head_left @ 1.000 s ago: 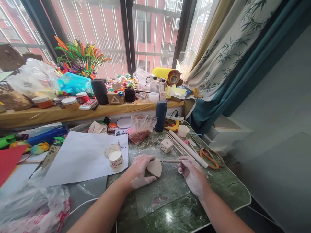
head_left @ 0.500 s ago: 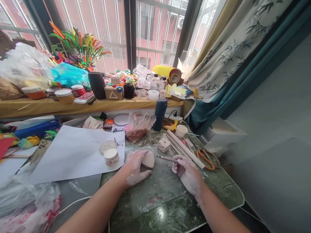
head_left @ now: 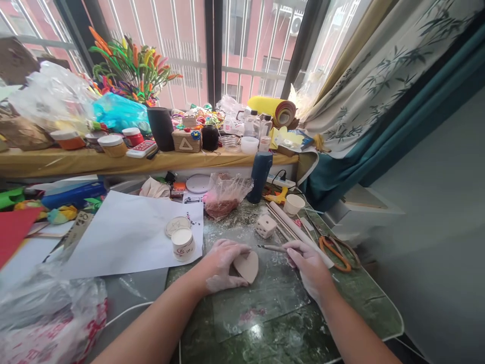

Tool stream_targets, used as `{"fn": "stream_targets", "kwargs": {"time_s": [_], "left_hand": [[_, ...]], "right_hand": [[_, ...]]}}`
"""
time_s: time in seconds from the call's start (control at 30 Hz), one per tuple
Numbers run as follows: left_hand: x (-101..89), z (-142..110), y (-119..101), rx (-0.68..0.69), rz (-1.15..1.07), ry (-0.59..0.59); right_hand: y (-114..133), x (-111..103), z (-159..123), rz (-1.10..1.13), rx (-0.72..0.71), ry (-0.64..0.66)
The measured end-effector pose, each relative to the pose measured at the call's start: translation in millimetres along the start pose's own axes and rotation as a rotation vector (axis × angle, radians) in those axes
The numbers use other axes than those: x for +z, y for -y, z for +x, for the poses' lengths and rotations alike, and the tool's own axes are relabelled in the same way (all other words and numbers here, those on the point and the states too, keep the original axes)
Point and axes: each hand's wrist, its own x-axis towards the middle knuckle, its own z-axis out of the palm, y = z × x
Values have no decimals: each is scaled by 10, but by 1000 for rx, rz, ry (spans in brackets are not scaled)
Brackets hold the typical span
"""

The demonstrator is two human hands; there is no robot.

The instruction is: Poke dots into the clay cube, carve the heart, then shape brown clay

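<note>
A tan heart-shaped clay piece (head_left: 248, 266) lies on a clear plastic sheet (head_left: 261, 303) on the green marble table (head_left: 288, 333). My left hand (head_left: 222, 264), dusted white, rests against the heart's left side with fingers curled over it. My right hand (head_left: 307, 264) is closed round a thin sculpting tool (head_left: 271, 248), whose tip points left, just above the heart's upper right edge. A clay die (head_left: 265, 226) sits beyond the tool.
A small white jar (head_left: 183, 243) and its lid (head_left: 178, 226) stand on white paper (head_left: 129, 235) at left. Wooden dowels (head_left: 295, 230), orange scissors (head_left: 335, 251), a paper cup (head_left: 294, 204), a clay bag (head_left: 226, 194) and a dark bottle (head_left: 259, 177) lie behind. A cluttered sill runs along the back.
The view swung slightly. The heart shows more beside my left hand than half a second ago. My right hand still holds the tool near the heart's upper edge.
</note>
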Motion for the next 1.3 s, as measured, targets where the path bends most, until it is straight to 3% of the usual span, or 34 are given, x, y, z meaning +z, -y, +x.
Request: {"fn": "stream_targets", "kwargs": {"time_s": [0.13,0.3,0.73,1.0,1.17,1.3], "left_hand": [[11,10,22,24,-20,14],[14,28,54,14,-18,36],[48,26,95,20,0,19],[26,26,65,5,8,22],[46,14,91,10,5,9],[50,13,99,22,3,7]], "right_hand": [[17,-112,-106,-214,-18,75],[66,-80,-122,-405,-42,117],[89,-62,-107,-433,-54,130],[64,-111,-73,-435,-61,212],[81,-85,-91,-409,-68,131],[90,-72,-108,-445,-42,204]]}}
